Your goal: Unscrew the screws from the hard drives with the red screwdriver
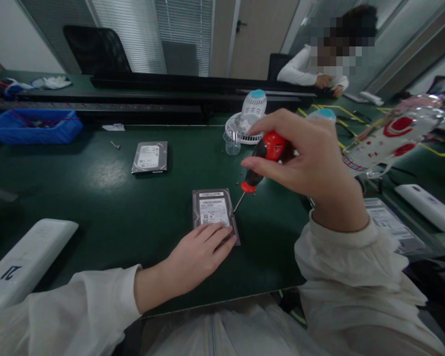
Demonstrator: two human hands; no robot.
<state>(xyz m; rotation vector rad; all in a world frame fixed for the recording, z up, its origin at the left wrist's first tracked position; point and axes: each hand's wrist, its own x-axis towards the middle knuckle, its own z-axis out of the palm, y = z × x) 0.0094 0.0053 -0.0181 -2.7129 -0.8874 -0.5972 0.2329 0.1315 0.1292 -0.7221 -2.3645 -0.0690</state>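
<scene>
A hard drive (pixel 212 205) with a white label lies on the green table in front of me. My left hand (pixel 200 249) rests flat over its near end, fingers stretched out and covering part of the label. My right hand (pixel 300 153) grips a red and black screwdriver (pixel 257 165) by its handle, tilted. The screwdriver's tip meets the drive's right edge; any screw under it is too small to make out. Farther back and to the left lies a second hard drive (pixel 150 157), untouched.
A clear plastic cup (pixel 232 142) stands beside a white fan (pixel 252 111), with tiny screws scattered nearby. A blue bin (pixel 33 126) sits at the back left. A white device marked 21 (pixel 25 259) lies left, a bottle (pixel 396 131) stands right. Across the table sits a person (pixel 300 66).
</scene>
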